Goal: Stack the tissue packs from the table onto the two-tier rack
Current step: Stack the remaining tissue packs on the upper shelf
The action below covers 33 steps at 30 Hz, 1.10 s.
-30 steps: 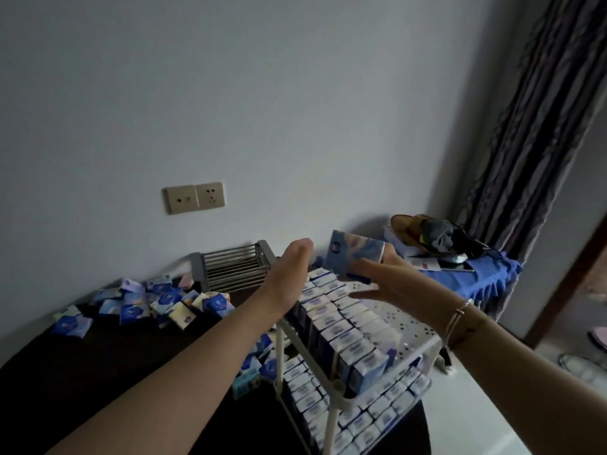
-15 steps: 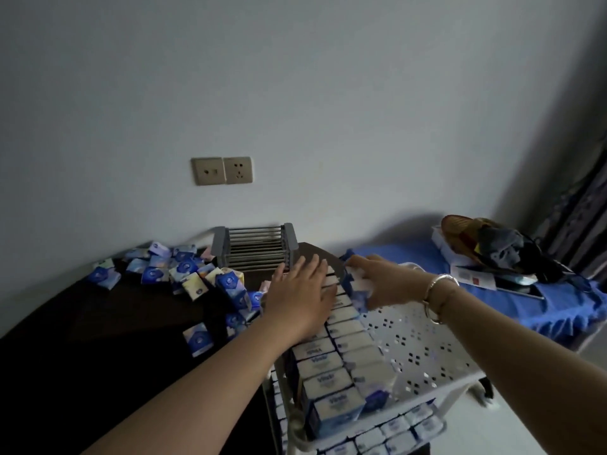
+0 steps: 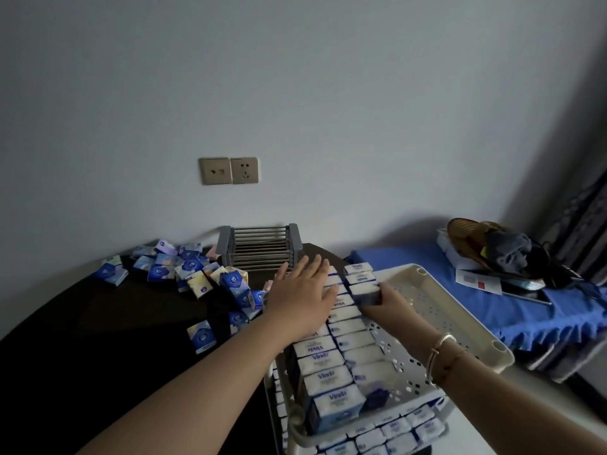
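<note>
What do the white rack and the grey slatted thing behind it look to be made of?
Rack: likely moulded plastic, matte cream, with punched holes and rounded rims. Slatted rack: seemingly thin metal bars with a dull sheen between grey end pieces, probably plastic; the dim light leaves that open.

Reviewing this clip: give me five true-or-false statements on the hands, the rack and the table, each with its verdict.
1. The left hand lies flat, fingers straight, on the standing row of white tissue packs. True.
2. The right hand is empty. False: it holds a blue-and-white tissue pack.
3. The white perforated plastic rack's top tier is full. False: its right part is bare.
4. Loose blue tissue packs remain on the dark table. True.
5. The lower tier holds packs. True.
</note>
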Each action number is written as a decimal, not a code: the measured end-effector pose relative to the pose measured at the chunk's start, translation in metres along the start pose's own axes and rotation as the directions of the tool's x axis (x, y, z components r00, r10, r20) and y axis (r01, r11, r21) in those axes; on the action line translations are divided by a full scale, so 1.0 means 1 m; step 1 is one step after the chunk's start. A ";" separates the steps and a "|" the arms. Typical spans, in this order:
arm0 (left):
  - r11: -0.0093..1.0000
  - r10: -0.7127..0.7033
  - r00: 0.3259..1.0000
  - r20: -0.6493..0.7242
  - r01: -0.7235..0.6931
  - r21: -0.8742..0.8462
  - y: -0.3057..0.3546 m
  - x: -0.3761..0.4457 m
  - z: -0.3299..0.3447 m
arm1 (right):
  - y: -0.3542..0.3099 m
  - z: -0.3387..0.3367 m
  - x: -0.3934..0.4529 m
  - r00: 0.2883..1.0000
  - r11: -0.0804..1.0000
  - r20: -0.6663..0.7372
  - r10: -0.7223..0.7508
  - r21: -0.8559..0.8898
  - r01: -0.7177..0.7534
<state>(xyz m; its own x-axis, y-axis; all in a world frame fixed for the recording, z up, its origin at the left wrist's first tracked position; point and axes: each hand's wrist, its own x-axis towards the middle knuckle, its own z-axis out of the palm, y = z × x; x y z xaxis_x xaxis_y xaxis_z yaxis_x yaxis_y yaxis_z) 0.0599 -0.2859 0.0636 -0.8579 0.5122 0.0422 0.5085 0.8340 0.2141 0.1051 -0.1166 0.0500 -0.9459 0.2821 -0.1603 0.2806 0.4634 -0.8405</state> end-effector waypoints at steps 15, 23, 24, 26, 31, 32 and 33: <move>0.894 0.032 0.984 -0.177 -0.107 -0.435 -0.063 -0.035 -0.046 | -0.083 0.007 -0.053 0.965 0.971 -0.215 -0.151 -0.216 0.104; 0.824 -0.152 0.969 -0.197 0.014 -0.567 -0.206 -0.122 -0.064 | -0.190 0.137 -0.083 0.933 0.927 -0.123 -0.338 -0.212 0.308; 0.821 -0.184 0.966 -0.183 0.048 -0.568 -0.227 -0.133 -0.064 | -0.201 0.157 -0.084 0.938 0.931 -0.098 -0.331 -0.194 0.309; 0.821 -0.243 0.958 -0.154 0.119 -0.558 -0.266 -0.154 -0.064 | -0.214 0.196 -0.082 0.945 0.933 -0.042 -0.325 -0.178 0.313; 0.781 -0.380 0.920 -0.099 0.261 -0.568 -0.340 -0.191 -0.057 | -0.221 0.277 -0.062 0.959 0.932 0.081 -0.272 -0.227 0.284; 0.766 -0.401 0.912 -0.088 0.282 -0.577 -0.352 -0.195 -0.054 | -0.220 0.289 -0.055 0.963 0.932 0.093 -0.253 -0.245 0.269; 0.754 -0.419 0.905 -0.076 0.300 -0.584 -0.362 -0.198 -0.051 | -0.218 0.300 -0.048 0.966 0.929 0.101 -0.238 -0.265 0.257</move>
<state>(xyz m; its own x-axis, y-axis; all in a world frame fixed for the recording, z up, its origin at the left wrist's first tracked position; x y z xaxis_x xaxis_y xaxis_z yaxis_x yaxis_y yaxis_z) 0.0423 -0.6997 0.0273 -0.9948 0.0989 0.0224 0.0826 0.6625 0.7445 0.0405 -0.4838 0.0858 -0.9970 0.0772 -0.0065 0.0607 0.7259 -0.6851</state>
